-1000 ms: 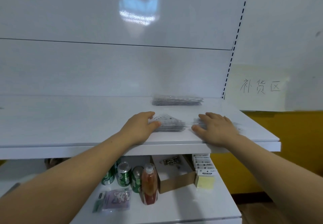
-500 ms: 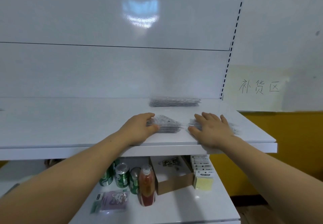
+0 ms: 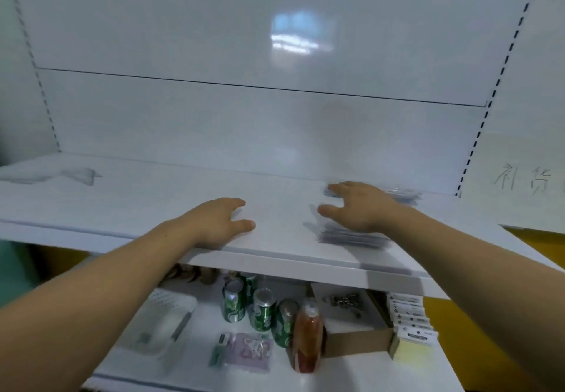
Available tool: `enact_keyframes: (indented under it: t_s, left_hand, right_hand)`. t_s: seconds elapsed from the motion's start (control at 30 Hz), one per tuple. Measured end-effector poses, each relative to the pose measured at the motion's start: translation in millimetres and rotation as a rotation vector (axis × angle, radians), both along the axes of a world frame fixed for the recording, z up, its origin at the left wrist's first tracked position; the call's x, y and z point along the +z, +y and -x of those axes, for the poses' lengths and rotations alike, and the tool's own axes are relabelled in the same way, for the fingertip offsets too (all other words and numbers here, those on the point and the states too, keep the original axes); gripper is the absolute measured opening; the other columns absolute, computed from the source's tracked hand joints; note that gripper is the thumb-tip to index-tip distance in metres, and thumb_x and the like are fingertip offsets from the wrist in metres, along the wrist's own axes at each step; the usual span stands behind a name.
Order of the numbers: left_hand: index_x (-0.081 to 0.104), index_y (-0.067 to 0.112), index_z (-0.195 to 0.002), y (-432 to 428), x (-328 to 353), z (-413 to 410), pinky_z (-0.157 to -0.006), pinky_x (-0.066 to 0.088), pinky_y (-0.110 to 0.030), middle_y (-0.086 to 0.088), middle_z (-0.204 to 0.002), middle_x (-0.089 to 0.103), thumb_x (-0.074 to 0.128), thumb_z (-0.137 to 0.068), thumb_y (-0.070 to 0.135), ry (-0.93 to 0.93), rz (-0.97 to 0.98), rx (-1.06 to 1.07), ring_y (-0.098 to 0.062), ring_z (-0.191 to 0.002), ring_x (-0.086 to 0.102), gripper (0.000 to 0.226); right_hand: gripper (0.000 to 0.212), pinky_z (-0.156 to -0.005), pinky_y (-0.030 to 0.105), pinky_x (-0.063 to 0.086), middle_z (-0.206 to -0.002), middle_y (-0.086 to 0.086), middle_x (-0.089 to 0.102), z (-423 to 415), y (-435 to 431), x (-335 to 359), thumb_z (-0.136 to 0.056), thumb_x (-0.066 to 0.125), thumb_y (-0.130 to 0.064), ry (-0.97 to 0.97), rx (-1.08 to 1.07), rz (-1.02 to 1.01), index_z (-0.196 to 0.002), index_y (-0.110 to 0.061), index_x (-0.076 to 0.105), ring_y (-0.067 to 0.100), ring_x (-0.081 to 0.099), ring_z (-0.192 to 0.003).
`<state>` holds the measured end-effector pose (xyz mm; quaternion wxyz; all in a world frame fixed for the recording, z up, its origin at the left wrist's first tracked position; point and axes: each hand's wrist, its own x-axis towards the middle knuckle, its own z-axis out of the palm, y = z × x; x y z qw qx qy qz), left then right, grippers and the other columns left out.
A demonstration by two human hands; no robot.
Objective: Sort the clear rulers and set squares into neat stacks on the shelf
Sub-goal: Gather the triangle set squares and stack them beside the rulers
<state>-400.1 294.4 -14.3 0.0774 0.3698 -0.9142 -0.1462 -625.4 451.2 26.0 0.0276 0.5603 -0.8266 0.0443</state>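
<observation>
The left hand is laid palm down on the bare white shelf, near its front edge. Its grip is open, the fingers loosely extended, and nothing is held. The right hand is spread at the right end of the same shelf, its grip likewise open, with thumb and fingers splayed. Two blurred piles of clear rulers and set squares can be made out beneath it: a front stack lying under the heel of the hand, close to the shelf's edge, and a back stack nearer the rear panel, partly covered by the fingers. Whether the fingertips press on the back stack or only hover cannot be told. A crumpled pale sheet is seen at the far left of the shelf. On the lower shelf are ranged green cans, a bottle of reddish liquid, a cardboard box, a row of small white packets, a purple packet and a white basket. A paper sign with handwritten characters is fixed at the right
</observation>
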Motion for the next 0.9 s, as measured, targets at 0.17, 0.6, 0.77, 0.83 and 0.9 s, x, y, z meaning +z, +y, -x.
enact_keyframes:
  t_s: [0.17,0.6,0.77,0.83,0.9]
  left_hand:
    - [0.026,0.022,-0.148,-64,4,-90,-0.113,0.019,-0.03,0.002,-0.156,0.023,0.048,-0.09,0.056,0.015,0.038,0.11,-0.017,-0.141,0.025,0.071]
    - [0.035,0.024,-0.144,-225,12,-332,-0.11,0.026,-0.032,0.002,-0.154,0.03,0.05,-0.09,0.052,-0.075,0.057,0.429,-0.02,-0.137,0.032,0.063]
    - [0.036,0.024,-0.143,-282,8,-358,-0.11,0.026,-0.03,0.003,-0.153,0.031,0.05,-0.092,0.047,-0.043,0.046,0.466,-0.019,-0.136,0.034,0.058]
    - [0.035,0.023,-0.144,-306,8,-357,-0.11,0.025,-0.029,0.002,-0.153,0.031,0.049,-0.093,0.045,0.0,0.055,0.459,-0.019,-0.137,0.034,0.057]
    - [0.03,0.021,-0.146,-328,8,-353,-0.113,0.021,-0.028,0.001,-0.155,0.026,0.049,-0.094,0.043,0.028,0.049,0.448,-0.018,-0.14,0.028,0.06]
  right_hand:
    - [0.074,-0.117,0.044,0.018,-0.158,0.002,0.021,-85,-98,-3,-0.091,0.028,-0.067,-0.011,0.091,-0.021,-0.15,-0.023,0.02,0.025,0.022,-0.143]
    - [0.072,-0.112,0.042,0.027,-0.156,0.002,0.024,-298,-313,-24,-0.091,0.032,-0.064,-0.151,0.299,-0.082,-0.15,-0.024,0.02,0.026,0.028,-0.14]
    - [0.069,-0.102,0.041,0.036,-0.141,0.004,0.042,-330,-383,-29,-0.088,0.035,-0.067,-0.123,0.323,-0.107,-0.14,-0.022,0.036,0.028,0.042,-0.127]
    - [0.068,-0.099,0.041,0.037,-0.137,0.005,0.045,-334,-413,-31,-0.087,0.035,-0.068,-0.098,0.328,-0.098,-0.135,-0.021,0.04,0.028,0.044,-0.124]
    - [0.07,-0.101,0.041,0.037,-0.14,0.006,0.044,-338,-441,-32,-0.088,0.036,-0.068,-0.086,0.344,-0.083,-0.138,-0.02,0.038,0.029,0.041,-0.127]
